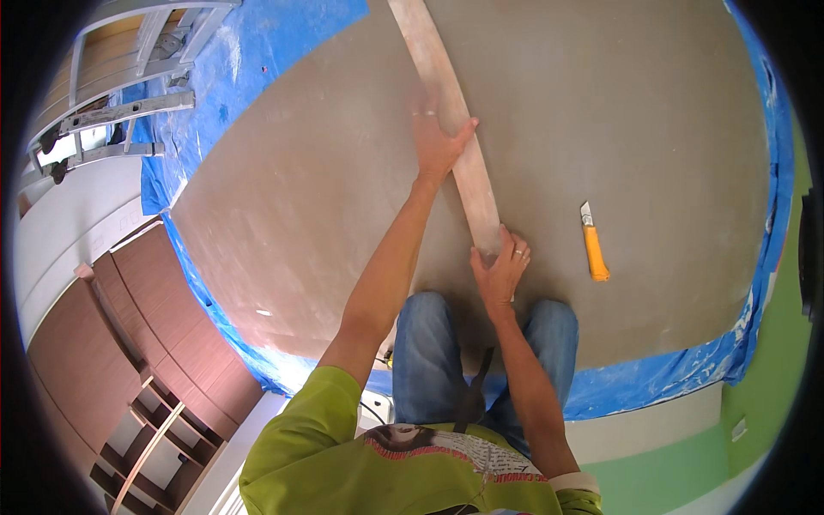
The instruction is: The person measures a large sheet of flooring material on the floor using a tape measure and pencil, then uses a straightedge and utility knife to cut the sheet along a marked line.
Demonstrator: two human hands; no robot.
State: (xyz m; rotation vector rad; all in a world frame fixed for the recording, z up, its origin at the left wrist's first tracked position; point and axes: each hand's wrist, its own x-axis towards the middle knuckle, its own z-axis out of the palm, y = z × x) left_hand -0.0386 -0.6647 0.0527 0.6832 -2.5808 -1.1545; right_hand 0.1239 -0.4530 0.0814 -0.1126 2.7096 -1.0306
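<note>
A long, pale wooden board (448,94) lies across a large brown sheet (669,112), running from the far edge of view down toward my knees. My left hand (439,146) grips it partway along, thumb on the top face and fingers at its left side; the fingertips are smeared by motion. Around the near end of the board is my right hand (502,273), thumb on one side and fingers on the other, a ring on one finger. To the right, apart from both hands, a yellow utility knife (595,249) rests on the sheet with its blade out.
Blue plastic sheeting (652,378) borders the brown sheet. A metal ladder (129,112) lies at the far left, and a brown wooden cabinet (180,318) with open compartments is at the left. My jeans-clad knees (429,343) are at the near edge. A green wall (777,369) stands at right.
</note>
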